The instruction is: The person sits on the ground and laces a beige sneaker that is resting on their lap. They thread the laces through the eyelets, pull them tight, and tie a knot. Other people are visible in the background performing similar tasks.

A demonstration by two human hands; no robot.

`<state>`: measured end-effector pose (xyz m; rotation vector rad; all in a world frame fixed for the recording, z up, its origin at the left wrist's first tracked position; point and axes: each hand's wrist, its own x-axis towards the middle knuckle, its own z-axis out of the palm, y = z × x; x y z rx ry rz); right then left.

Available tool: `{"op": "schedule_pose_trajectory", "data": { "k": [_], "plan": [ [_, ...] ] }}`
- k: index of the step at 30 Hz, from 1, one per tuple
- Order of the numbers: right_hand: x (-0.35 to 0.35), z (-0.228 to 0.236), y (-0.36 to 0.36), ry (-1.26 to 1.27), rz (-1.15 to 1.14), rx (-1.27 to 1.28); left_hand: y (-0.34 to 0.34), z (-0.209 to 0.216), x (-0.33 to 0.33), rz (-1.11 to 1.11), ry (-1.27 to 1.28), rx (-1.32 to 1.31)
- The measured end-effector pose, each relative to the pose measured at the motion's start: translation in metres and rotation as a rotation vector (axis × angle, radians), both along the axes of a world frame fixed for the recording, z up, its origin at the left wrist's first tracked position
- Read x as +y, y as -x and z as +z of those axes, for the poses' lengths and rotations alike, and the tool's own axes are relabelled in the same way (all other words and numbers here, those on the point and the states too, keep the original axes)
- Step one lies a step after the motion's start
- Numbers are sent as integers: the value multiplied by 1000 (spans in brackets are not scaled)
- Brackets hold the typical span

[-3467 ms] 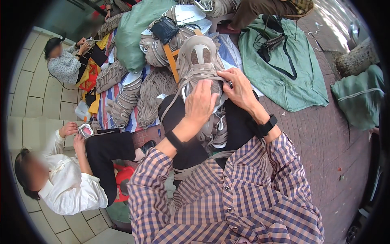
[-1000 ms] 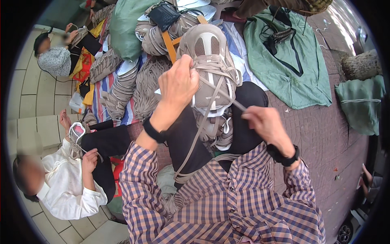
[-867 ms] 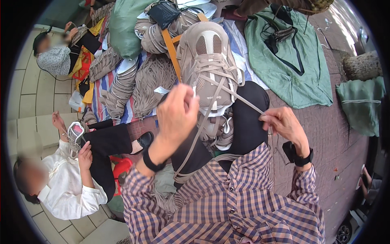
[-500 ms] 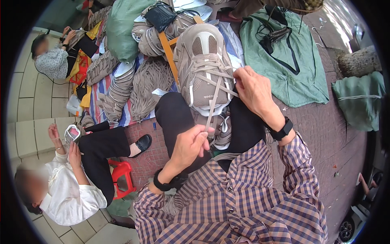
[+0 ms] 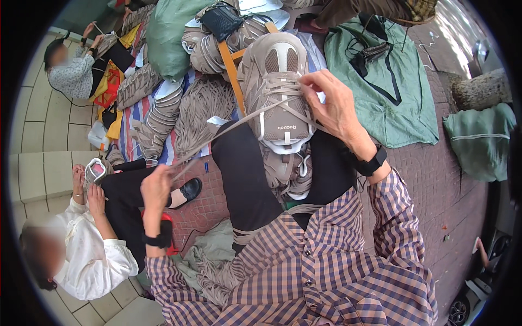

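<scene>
A grey-beige sneaker rests between my knees, toe pointing away and tongue toward me. Flat beige lacing crosses its upper part. One long shoelace runs taut from the eyelets out to the left. Its far end is pinched in my left hand, held out past my left knee. My right hand is at the right edge of the lacing, its thumb and forefinger closed on the lace near an eyelet. Other sneakers of the same kind lie beneath it, between my legs.
Stacked sneakers and a heap of loose laces lie on a striped sheet ahead left. A green sack stands behind them. A co-worker in white sits at left. A green cloth with a black strap covers paving at right.
My left hand has swung far to the left, drawing the lace out across my left knee. My right hand has shifted slightly up and left along the lacing.
</scene>
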<state>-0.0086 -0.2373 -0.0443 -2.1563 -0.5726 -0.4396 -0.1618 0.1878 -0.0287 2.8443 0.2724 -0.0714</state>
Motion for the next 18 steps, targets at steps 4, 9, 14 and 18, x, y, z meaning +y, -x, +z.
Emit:
{"op": "schedule_pose_trajectory", "data": {
  "k": [4,9,14,18],
  "plan": [
    [28,8,-10,229,197,-314,-36,-2,-80,-199,282,-127],
    [33,8,-24,298,142,-417,-107,-5,-166,-119,752,-349],
    [13,11,-33,164,41,-254,-145,2,-231,-227,604,-408],
    [-11,9,-1,103,23,19,-156,0,-237,-336,306,-535]
  ]
}}
